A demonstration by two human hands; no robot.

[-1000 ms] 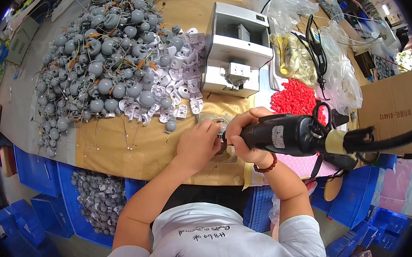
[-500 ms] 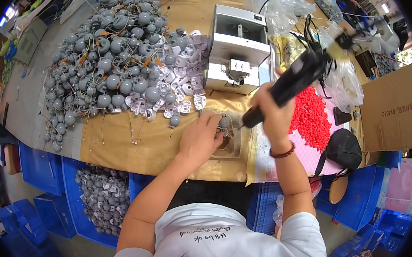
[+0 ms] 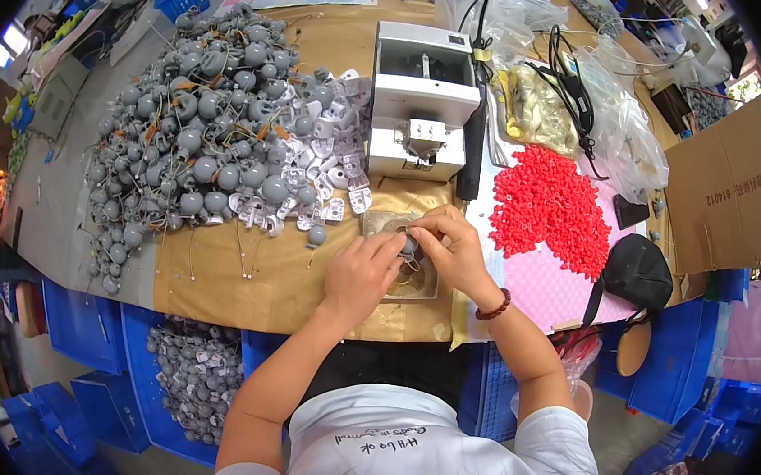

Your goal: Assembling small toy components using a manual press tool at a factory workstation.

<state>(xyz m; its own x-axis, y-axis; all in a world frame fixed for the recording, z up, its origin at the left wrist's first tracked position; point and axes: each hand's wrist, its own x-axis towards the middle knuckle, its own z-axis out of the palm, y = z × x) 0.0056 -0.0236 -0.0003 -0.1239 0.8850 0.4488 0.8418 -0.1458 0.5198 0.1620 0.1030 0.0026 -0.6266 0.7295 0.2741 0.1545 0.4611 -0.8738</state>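
Both hands meet over a small clear plate [image 3: 426, 285] at the table's front. Between the fingertips is a grey ball-shaped part [image 3: 410, 246] with thin wires. My left hand [image 3: 361, 276] grips it from the left with closed fingers. My right hand [image 3: 452, 251], a beaded bracelet at its wrist, pinches at the same part from the right and above. The fingers hide most of it. Just beyond, a black electric screwdriver [image 3: 472, 146] hangs upright beside a white machine [image 3: 421, 105]. One loose grey ball part [image 3: 316, 236] lies left of my left hand.
A big heap of grey wired ball parts [image 3: 200, 122] fills the left, with white plastic parts [image 3: 329, 156] along its edge. Small red parts [image 3: 546, 207] are piled on a pink sheet [image 3: 530, 291] at right. A black cap [image 3: 638, 274] and cardboard box [image 3: 732, 205] stand farther right.
My right hand has let go of the black electric screwdriver, which now hangs beside the white machine. It has come down and left to the grey ball part. My left hand stays there.
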